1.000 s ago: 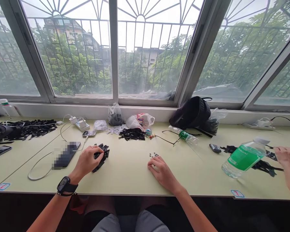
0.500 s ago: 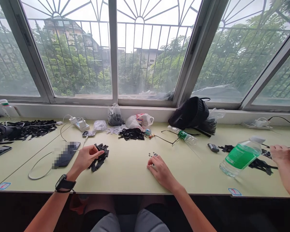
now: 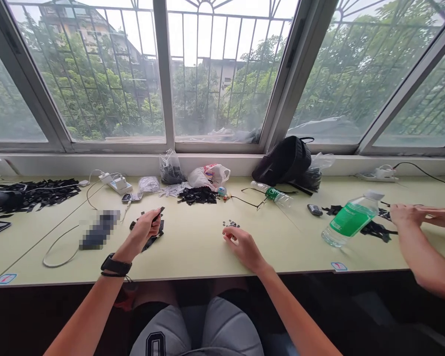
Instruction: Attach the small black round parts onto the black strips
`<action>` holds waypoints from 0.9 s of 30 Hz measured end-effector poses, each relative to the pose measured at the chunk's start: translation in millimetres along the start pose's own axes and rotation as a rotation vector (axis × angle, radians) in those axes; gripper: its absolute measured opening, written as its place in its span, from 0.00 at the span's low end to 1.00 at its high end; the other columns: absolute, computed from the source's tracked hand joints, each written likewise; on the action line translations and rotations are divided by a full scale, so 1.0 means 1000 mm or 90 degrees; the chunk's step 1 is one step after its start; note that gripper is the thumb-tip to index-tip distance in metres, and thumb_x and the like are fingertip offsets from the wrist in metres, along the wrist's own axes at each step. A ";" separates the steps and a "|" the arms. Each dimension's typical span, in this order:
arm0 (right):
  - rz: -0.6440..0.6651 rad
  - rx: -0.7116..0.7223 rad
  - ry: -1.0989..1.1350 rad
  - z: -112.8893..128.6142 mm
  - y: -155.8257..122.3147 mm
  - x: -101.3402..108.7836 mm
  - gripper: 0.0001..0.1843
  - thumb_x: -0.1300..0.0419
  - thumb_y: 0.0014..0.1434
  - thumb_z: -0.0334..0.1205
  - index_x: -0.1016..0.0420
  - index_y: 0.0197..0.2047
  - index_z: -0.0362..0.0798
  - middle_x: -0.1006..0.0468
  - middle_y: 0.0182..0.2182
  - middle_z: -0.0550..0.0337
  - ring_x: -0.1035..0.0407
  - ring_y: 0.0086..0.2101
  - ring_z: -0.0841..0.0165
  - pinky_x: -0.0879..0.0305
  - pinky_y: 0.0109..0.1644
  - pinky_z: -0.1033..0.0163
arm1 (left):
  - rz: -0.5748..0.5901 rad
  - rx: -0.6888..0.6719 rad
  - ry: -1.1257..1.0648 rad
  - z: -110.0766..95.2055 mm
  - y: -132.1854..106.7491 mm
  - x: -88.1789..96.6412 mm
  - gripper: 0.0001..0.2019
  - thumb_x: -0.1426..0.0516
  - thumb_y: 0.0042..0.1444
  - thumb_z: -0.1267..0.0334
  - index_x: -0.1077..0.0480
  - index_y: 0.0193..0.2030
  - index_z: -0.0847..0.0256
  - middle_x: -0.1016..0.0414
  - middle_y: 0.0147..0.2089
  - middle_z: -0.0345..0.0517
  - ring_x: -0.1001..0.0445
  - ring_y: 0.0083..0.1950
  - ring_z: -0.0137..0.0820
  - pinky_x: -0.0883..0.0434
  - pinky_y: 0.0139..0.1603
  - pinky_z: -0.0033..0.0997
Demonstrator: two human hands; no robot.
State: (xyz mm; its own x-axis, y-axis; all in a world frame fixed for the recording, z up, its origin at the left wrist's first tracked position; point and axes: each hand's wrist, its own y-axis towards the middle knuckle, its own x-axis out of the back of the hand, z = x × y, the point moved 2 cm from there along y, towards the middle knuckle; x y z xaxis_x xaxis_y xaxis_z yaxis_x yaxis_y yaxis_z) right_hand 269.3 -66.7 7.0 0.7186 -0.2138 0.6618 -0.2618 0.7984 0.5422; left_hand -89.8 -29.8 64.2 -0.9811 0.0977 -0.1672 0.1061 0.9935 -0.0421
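**Change:** The left hand point(image 3: 143, 230) had just risen off the black heap, and its grip had closed on a single piece and lifted it.

**Left grip:** It was pressed together, thumb and fingers pinching one thin black strip point(image 3: 156, 214), whose end poked up past the fingertips.

**Under the left grip:** A loose pile of black strips point(image 3: 148, 242) lay almost directly below it on the pale green surface point(image 3: 193, 252). Its pieces were too tangled to count.

**Right grip:** The right hand point(image 3: 243, 247) rested on the surface with its fingers curled. I could not tell whether it pinched anything.

**Just past the right grip:** Small dark beads point(image 3: 230, 224) lay beside the fingertips, about ten, too small to count exactly.

**Beyond both grips:** A larger heap of black pieces point(image 3: 198, 196) lay ahead, with a folded pair of glasses point(image 3: 250, 194) and a black backpack point(image 3: 282, 160) to its right.

**Left of the left grip:** A blurred, pixelated object point(image 3: 100, 230) lay close by, and a wide heap of black pieces point(image 3: 33, 190) lay further off.

**Far right of the right grip:** Another person's two hands point(image 3: 411, 215) worked beside a green-labelled water bottle point(image 3: 350, 220).

**Counts:** I counted two hands on this side, one held strip, one pair of glasses, one backpack and two power strips point(image 3: 116, 184).
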 end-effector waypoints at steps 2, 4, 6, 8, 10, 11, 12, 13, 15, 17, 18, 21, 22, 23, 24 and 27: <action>-0.022 -0.015 0.007 -0.001 0.002 0.000 0.07 0.42 0.67 0.34 0.24 0.45 0.52 0.18 0.36 0.57 0.23 0.35 0.62 0.28 0.43 0.58 | 0.077 0.082 -0.179 0.004 0.007 -0.020 0.14 0.39 0.60 0.52 0.32 0.33 0.61 0.43 0.25 0.34 0.48 0.21 0.23 0.46 0.21 0.23; -0.030 -0.023 0.008 -0.001 0.009 -0.002 0.06 0.41 0.66 0.34 0.24 0.44 0.52 0.17 0.36 0.58 0.23 0.35 0.62 0.28 0.42 0.58 | 0.118 0.136 -0.289 0.007 0.015 -0.036 0.12 0.42 0.62 0.57 0.27 0.39 0.66 0.37 0.26 0.39 0.41 0.23 0.24 0.37 0.23 0.24; -0.015 -0.014 -0.019 0.001 0.020 -0.005 0.07 0.42 0.66 0.32 0.24 0.44 0.52 0.16 0.37 0.57 0.22 0.35 0.63 0.28 0.43 0.59 | 0.119 0.162 -0.343 0.011 0.024 -0.049 0.15 0.45 0.64 0.60 0.24 0.46 0.71 0.29 0.29 0.47 0.32 0.27 0.28 0.28 0.29 0.27; 0.012 0.015 -0.081 0.005 0.034 -0.009 0.10 0.43 0.66 0.30 0.23 0.45 0.51 0.16 0.39 0.56 0.22 0.38 0.62 0.29 0.45 0.59 | 0.109 0.185 -0.357 0.016 0.034 -0.059 0.17 0.47 0.65 0.62 0.23 0.49 0.74 0.22 0.36 0.58 0.25 0.32 0.32 0.24 0.35 0.30; 0.057 0.042 -0.155 0.008 0.046 -0.014 0.12 0.45 0.66 0.27 0.23 0.46 0.50 0.16 0.40 0.54 0.22 0.40 0.61 0.31 0.45 0.60 | 0.101 0.200 -0.350 0.020 0.044 -0.068 0.18 0.49 0.66 0.64 0.23 0.51 0.75 0.19 0.45 0.66 0.20 0.40 0.36 0.21 0.40 0.32; 0.090 0.052 -0.188 0.010 0.051 -0.017 0.13 0.46 0.66 0.26 0.23 0.45 0.50 0.16 0.38 0.54 0.23 0.40 0.61 0.32 0.44 0.60 | 0.098 0.203 -0.344 0.023 0.048 -0.071 0.18 0.49 0.66 0.65 0.23 0.51 0.75 0.19 0.48 0.67 0.18 0.43 0.38 0.21 0.42 0.33; 0.125 0.061 -0.217 0.011 0.053 -0.020 0.13 0.46 0.66 0.26 0.23 0.43 0.50 0.17 0.37 0.54 0.23 0.39 0.61 0.33 0.43 0.61 | 0.097 0.202 -0.337 0.025 0.052 -0.073 0.18 0.49 0.66 0.65 0.23 0.51 0.74 0.19 0.50 0.69 0.18 0.46 0.40 0.20 0.44 0.34; 0.156 0.068 -0.240 0.012 0.055 -0.022 0.13 0.46 0.66 0.25 0.23 0.40 0.49 0.18 0.35 0.54 0.24 0.39 0.62 0.33 0.42 0.61 | 0.099 0.200 -0.330 0.027 0.056 -0.075 0.17 0.49 0.67 0.65 0.23 0.52 0.74 0.19 0.52 0.69 0.17 0.48 0.41 0.20 0.46 0.35; 0.188 0.077 -0.258 0.011 0.054 -0.025 0.13 0.47 0.67 0.25 0.24 0.37 0.49 0.19 0.34 0.54 0.25 0.38 0.62 0.34 0.41 0.62 | 0.107 0.196 -0.316 0.031 0.063 -0.078 0.17 0.48 0.68 0.64 0.23 0.52 0.73 0.19 0.54 0.70 0.17 0.50 0.42 0.19 0.48 0.36; 0.177 0.075 -0.232 0.007 0.051 -0.024 0.13 0.46 0.67 0.25 0.24 0.39 0.49 0.19 0.36 0.54 0.25 0.39 0.63 0.34 0.42 0.62 | 0.112 0.192 -0.306 0.034 0.069 -0.079 0.16 0.47 0.69 0.64 0.23 0.53 0.73 0.20 0.55 0.69 0.17 0.51 0.42 0.19 0.48 0.36; 0.162 0.072 -0.206 0.003 0.051 -0.022 0.12 0.45 0.67 0.26 0.24 0.40 0.50 0.18 0.37 0.55 0.25 0.40 0.63 0.33 0.43 0.61 | 0.111 0.190 -0.301 0.036 0.073 -0.079 0.16 0.47 0.69 0.64 0.23 0.53 0.72 0.20 0.55 0.69 0.17 0.50 0.41 0.19 0.48 0.36; 0.096 0.053 -0.122 -0.011 0.054 -0.008 0.09 0.42 0.66 0.29 0.23 0.42 0.51 0.18 0.39 0.55 0.25 0.41 0.62 0.32 0.45 0.59 | 0.097 0.185 -0.276 0.042 0.081 -0.078 0.12 0.44 0.69 0.67 0.22 0.50 0.70 0.18 0.51 0.64 0.17 0.44 0.36 0.19 0.45 0.32; 0.070 0.042 -0.102 -0.018 0.055 -0.002 0.08 0.42 0.66 0.30 0.23 0.42 0.51 0.18 0.39 0.55 0.25 0.41 0.61 0.31 0.45 0.58 | 0.090 0.181 -0.266 0.043 0.083 -0.078 0.11 0.44 0.69 0.68 0.21 0.49 0.70 0.18 0.48 0.62 0.18 0.42 0.34 0.19 0.43 0.30; 0.043 0.027 -0.086 -0.024 0.056 0.004 0.07 0.41 0.65 0.31 0.23 0.41 0.51 0.18 0.39 0.55 0.25 0.40 0.61 0.31 0.44 0.58 | 0.086 0.173 -0.258 0.045 0.084 -0.077 0.10 0.43 0.69 0.69 0.21 0.48 0.70 0.18 0.45 0.60 0.19 0.39 0.32 0.19 0.41 0.28; 0.022 0.013 -0.075 -0.030 0.056 0.010 0.06 0.41 0.65 0.32 0.22 0.40 0.51 0.18 0.38 0.55 0.26 0.40 0.61 0.31 0.43 0.58 | 0.085 0.163 -0.252 0.046 0.086 -0.077 0.09 0.43 0.68 0.69 0.21 0.48 0.71 0.19 0.42 0.58 0.20 0.37 0.30 0.20 0.39 0.27; -0.025 -0.031 -0.046 -0.045 0.051 0.023 0.05 0.40 0.64 0.35 0.21 0.38 0.50 0.18 0.37 0.54 0.26 0.38 0.60 0.33 0.39 0.58 | 0.108 0.127 -0.233 0.050 0.086 -0.074 0.07 0.39 0.66 0.70 0.21 0.47 0.72 0.21 0.38 0.54 0.23 0.33 0.25 0.23 0.35 0.22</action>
State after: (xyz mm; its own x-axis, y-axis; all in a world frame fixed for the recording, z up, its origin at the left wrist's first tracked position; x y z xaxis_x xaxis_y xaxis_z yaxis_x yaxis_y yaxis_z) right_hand 300.8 -5.4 26.7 0.6791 -0.2832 0.6772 -0.2023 0.8146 0.5436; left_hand 0.3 45.6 24.1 -0.8287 0.1952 -0.5246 0.3254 0.9306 -0.1677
